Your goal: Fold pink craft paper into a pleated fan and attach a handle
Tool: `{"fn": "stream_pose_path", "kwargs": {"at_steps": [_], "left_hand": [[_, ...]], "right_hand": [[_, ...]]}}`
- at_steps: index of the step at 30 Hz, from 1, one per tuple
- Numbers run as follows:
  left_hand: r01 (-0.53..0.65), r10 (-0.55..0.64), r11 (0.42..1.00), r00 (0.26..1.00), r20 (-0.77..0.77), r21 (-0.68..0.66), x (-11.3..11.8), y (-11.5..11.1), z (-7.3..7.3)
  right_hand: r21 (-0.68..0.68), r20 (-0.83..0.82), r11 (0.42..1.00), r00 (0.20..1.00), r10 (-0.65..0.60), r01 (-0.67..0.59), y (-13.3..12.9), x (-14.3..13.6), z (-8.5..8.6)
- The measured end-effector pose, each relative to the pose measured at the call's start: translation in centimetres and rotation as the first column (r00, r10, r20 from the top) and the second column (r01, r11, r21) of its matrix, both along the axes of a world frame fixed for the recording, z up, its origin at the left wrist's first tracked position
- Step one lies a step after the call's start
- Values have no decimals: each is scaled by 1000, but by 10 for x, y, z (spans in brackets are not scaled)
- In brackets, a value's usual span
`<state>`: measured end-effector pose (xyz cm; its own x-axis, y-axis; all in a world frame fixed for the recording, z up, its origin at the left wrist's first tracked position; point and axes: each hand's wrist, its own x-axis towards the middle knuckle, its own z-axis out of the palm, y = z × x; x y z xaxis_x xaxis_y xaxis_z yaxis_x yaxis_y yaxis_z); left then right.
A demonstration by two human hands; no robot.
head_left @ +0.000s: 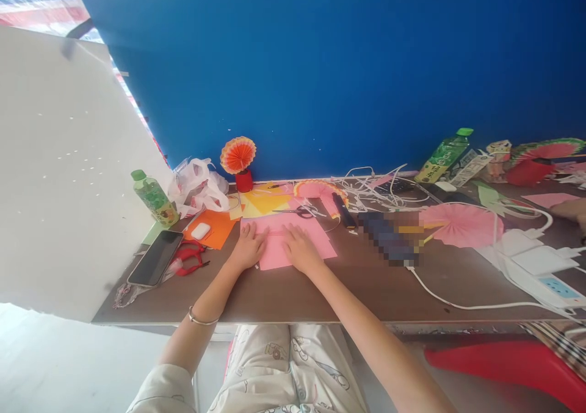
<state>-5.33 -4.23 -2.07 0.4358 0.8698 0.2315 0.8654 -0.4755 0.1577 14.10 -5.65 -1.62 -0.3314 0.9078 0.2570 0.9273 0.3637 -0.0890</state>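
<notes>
Sheets of pink paper (276,255) lie on the brown table in front of me. My left hand (248,246) rests on their left part with its fingers spread. On the right part lies my right hand (300,249), fingers apart and pointing away from me. A narrow folded strip seems to run along the paper between both hands. Just behind the pink sheets are scissors (300,211) and yellow paper (265,201). Neither hand grips anything.
At left are a phone (156,258), red pliers (190,259), orange paper (218,227) and a green bottle (154,199). White cables (458,306), a pink paper fan (467,225) and a power strip (556,288) lie at right. Another person's hand (570,210) is at the far right.
</notes>
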Motion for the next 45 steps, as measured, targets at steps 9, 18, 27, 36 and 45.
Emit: {"fn": "stream_pose_path", "kwargs": {"at_steps": [9,18,27,36,45], "left_hand": [[48,-47,993,999,9,-106,-7,3,4],[49,-54,975,998,-18,-215,-2,1,11],[33,-37,986,999,-25,-162,2,-2,6],[-10,7,986,1000,-20,-166,4,-4,8],[-28,27,986,1000,-9,-163,3,-4,6]], "right_hand": [[-168,-24,986,1000,6,-9,-4,-3,-1],[-38,-47,990,989,137,-139,-6,-9,-2],[-138,-72,982,990,123,-133,-5,-12,-2],[-99,-38,993,997,-73,69,-9,-12,-8],[-165,-35,952,964,-265,256,-13,-9,-6]]}}
